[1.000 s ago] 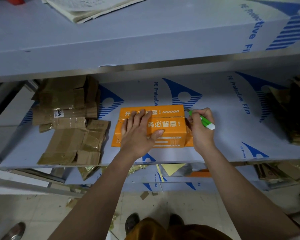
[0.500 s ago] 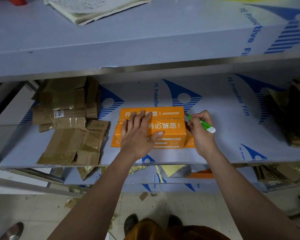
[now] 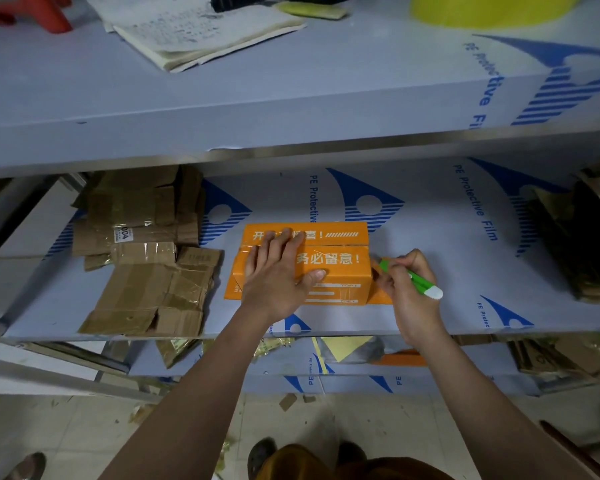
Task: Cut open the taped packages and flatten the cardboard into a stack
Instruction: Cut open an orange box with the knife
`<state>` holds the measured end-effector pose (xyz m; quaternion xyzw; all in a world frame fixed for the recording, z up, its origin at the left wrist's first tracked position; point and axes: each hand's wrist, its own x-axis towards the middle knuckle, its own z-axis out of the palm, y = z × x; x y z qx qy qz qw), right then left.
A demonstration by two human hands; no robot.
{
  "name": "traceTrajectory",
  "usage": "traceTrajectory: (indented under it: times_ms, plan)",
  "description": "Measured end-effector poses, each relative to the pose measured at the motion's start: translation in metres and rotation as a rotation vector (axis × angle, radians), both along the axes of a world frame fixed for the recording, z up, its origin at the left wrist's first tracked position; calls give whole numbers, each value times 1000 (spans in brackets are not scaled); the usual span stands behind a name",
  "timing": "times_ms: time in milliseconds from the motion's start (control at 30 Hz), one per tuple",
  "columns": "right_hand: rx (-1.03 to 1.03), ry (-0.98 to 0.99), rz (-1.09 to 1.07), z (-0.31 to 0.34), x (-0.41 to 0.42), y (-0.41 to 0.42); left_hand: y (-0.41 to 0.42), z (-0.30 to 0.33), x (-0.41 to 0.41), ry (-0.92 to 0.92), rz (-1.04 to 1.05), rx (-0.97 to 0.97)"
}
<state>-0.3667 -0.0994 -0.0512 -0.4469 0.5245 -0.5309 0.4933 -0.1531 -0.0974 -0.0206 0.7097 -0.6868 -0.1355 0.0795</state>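
An orange taped box (image 3: 336, 263) with white lettering lies on the middle shelf (image 3: 465, 271). My left hand (image 3: 278, 271) presses flat on its top, fingers spread. My right hand (image 3: 407, 285) grips a green and white utility knife (image 3: 418, 283), its tip against the box's right end near the top edge. An orange flap (image 3: 380, 296) shows at the box's lower right. A pile of flattened brown cardboard (image 3: 142, 251) lies on the same shelf to the left.
Dark crumpled cardboard and packaging (image 3: 582, 237) sits at the shelf's right end. The upper shelf holds a notebook (image 3: 194, 32), a red object (image 3: 32, 10) and a yellow item (image 3: 489, 8). More scraps lie on the lower shelf (image 3: 361, 351) and the floor (image 3: 291, 401).
My right hand has drawn the knife down and toward me along the box's right end. My left hand stays pressed on the box.
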Motion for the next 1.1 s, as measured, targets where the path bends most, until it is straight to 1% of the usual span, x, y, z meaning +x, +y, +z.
traceTrajectory:
  times_ms: [67,100,133,200,233,300,367,400,433,500,567,667,733,800,867,933,967,1000,1100]
  plan:
    - [15,26,90,-3,1,19,-3,1,-3,-2,31,-11]
    - [37,-5,103,-5,2,28,-6,2,-5,5,48,-7]
    - [64,-88,78,-8,3,36,-9,5,-7,10,56,9]
    - [101,-245,-45,-11,-2,39,-15,14,-6,44,50,55]
    - [101,-271,-87,-9,-7,37,-19,20,-1,96,53,68]
    - [73,-271,-115,-4,-14,33,-28,29,14,188,90,34]
    - [48,-269,-137,3,-13,32,-34,33,28,108,128,-4]
    - [46,-274,-146,5,-9,32,-36,33,33,65,137,20]
    - [50,-272,-155,7,-4,32,-38,31,37,53,136,65]
    - [62,-305,-154,11,9,33,-38,29,41,87,129,134]
    - [55,-375,-131,12,22,30,-33,29,42,89,139,94]
    - [28,-447,-112,21,36,12,-27,29,36,-44,221,8]
    - [17,-469,-116,28,43,-6,-26,29,33,-112,311,33]
    - [-9,-425,-114,34,49,-19,-27,29,33,-137,389,74]
    - [-65,-306,-92,34,56,-18,-26,30,34,-119,462,90]
    - [-116,-239,-50,24,64,-5,-20,30,34,-46,552,84]
    - [-128,-225,-31,16,69,4,-17,28,34,26,609,77]
    - [-136,-208,-22,9,73,12,-14,28,33,137,667,71]
    - [-120,-134,-74,-5,81,23,-6,29,25,599,765,21]
